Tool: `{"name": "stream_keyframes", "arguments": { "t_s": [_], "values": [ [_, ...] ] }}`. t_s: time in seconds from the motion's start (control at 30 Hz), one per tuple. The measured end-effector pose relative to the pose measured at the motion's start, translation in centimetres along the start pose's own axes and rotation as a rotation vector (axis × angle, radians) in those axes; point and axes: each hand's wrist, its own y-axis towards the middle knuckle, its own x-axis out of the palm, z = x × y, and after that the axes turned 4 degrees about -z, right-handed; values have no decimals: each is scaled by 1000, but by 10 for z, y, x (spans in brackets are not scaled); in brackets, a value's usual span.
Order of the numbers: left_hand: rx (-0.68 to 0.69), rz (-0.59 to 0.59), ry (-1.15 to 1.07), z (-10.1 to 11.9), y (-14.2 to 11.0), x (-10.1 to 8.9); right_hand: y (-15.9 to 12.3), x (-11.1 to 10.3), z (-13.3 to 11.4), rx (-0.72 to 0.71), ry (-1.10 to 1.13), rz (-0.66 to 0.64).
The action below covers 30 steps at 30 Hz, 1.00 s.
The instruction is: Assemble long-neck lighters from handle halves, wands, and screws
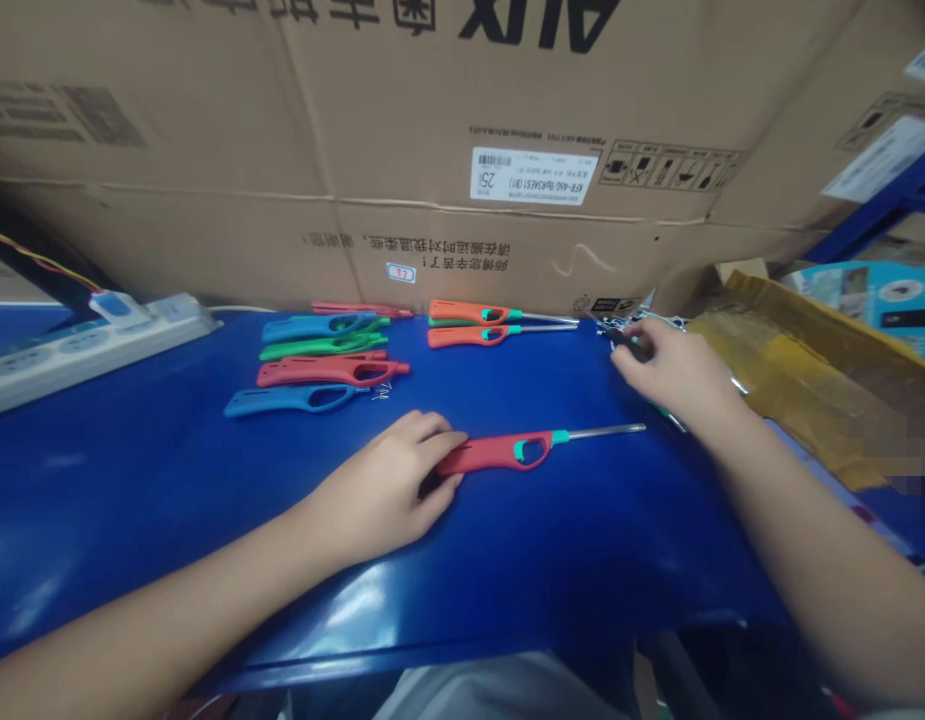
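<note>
My left hand (406, 475) is closed around the handle end of a red gas lighter (492, 454), which lies on the blue table with its metal tube pointing right. Further right and back, my right hand (676, 370) grips a small black-handled tool (633, 347); a thin tip points away, too small to tell its kind. Beside that hand lies a pile of small metal and wire parts (616, 330). Two orange lighters (469, 336) with metal tubes rest at the back centre, a green one partly hidden between them. Small screws (382, 391) lie near the handle shells.
Blue (293, 401), red (312, 370) and green (312, 347) lighter handle shells lie at the back left. A white power strip (109, 345) stands far left. A large cardboard box (402, 120) walls off the back. A yellow-taped carton (792, 360) stands right.
</note>
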Motion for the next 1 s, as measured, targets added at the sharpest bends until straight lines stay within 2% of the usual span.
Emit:
{"name": "stream_keyframes", "arguments": {
  "t_s": [0.07, 0.1, 0.17, 0.23, 0.3, 0.37, 0.5, 0.83, 1.0],
  "values": [
    [9, -6, -17, 2, 0, 0, -5, -6, -10, -24, 338, 187],
    [16, -11, -26, 3, 0, 1, -9, -8, -17, -70, 510, 214],
    [27, -26, -51, 4, 0, 2, -21, -9, -36, -194, 738, 73],
    [38, -36, -74, 5, 1, 2, -34, -4, -59, -302, 841, -145],
    [48, -47, -92, 5, 1, 3, -44, 4, -80, -409, 840, -285],
    [53, -60, -103, 6, 0, 3, -49, 14, -97, -475, 798, -355],
    [58, -69, -117, 6, -1, 4, -48, 29, -116, -545, 789, -349],
    [60, -64, -124, 5, -3, 5, -45, 34, -125, -536, 828, -366],
    [62, -50, -137, 2, -1, 7, -45, 21, -117, -469, 915, -320]
  ]
}}
